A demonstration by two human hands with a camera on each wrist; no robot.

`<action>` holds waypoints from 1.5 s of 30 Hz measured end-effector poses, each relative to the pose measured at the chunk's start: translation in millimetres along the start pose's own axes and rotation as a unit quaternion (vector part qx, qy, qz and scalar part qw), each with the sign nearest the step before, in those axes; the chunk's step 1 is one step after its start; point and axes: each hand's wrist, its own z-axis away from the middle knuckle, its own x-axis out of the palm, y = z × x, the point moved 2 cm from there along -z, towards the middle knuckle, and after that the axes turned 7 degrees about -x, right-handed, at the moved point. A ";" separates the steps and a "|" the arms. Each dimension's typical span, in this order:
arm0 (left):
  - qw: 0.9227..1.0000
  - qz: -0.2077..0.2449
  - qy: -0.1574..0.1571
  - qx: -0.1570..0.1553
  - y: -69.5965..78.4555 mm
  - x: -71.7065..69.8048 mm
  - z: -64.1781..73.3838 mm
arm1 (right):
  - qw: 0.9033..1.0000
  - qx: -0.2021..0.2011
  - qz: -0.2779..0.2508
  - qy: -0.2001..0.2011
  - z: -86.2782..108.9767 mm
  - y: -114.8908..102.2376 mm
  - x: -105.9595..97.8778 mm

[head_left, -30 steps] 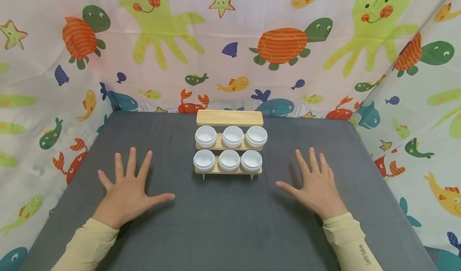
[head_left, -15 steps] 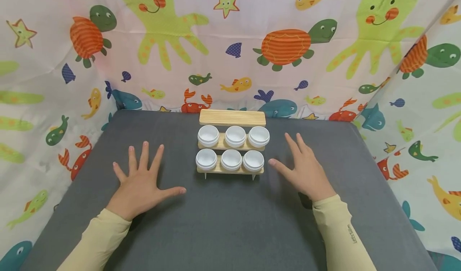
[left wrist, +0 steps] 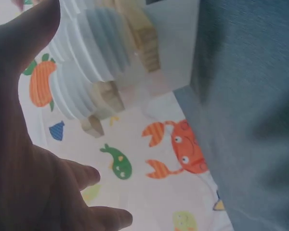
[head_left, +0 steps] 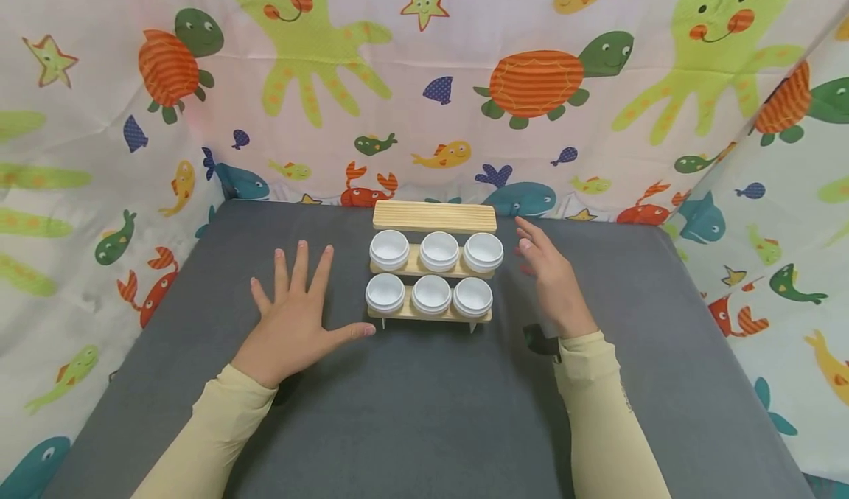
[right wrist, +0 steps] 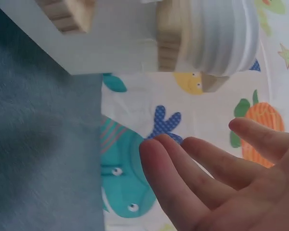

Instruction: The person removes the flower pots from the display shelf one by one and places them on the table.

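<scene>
A small tiered rack stands on the table, with light wooden shelves and pale side panels. Three round white cups sit along its middle shelf and three more white cups along the lowest one; the top shelf is bare. My left hand hovers left of the rack, fingers spread, thumb pointing toward the lower row. Beside the rack's right end is my right hand, fingers loosely bent near the right cup of the middle row. Neither hand holds anything.
A dark grey cloth covers the table. Behind it and along both sides hangs a white curtain printed with sea animals. The rack is near the table's back edge. Cream sleeves cover both forearms.
Both hands have moved forward and inward toward the rack. My right hand has turned thumb-side up and its fingers have bent, while the left stays spread. The rack and cups stay put.
</scene>
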 end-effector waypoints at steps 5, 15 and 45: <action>1.000 0.015 0.013 0.011 13.2 -2.6 -8.1 | 0.999 0.016 -0.024 -0.023 -0.9 6.5 2.0; 0.997 0.051 0.053 0.033 33.6 -6.1 -21.6 | 0.992 0.034 -0.076 -0.092 -6.6 24.0 11.5; 0.978 0.201 0.057 0.013 59.1 -7.6 -48.5 | 0.973 0.065 -0.160 -0.153 -14.3 50.8 31.7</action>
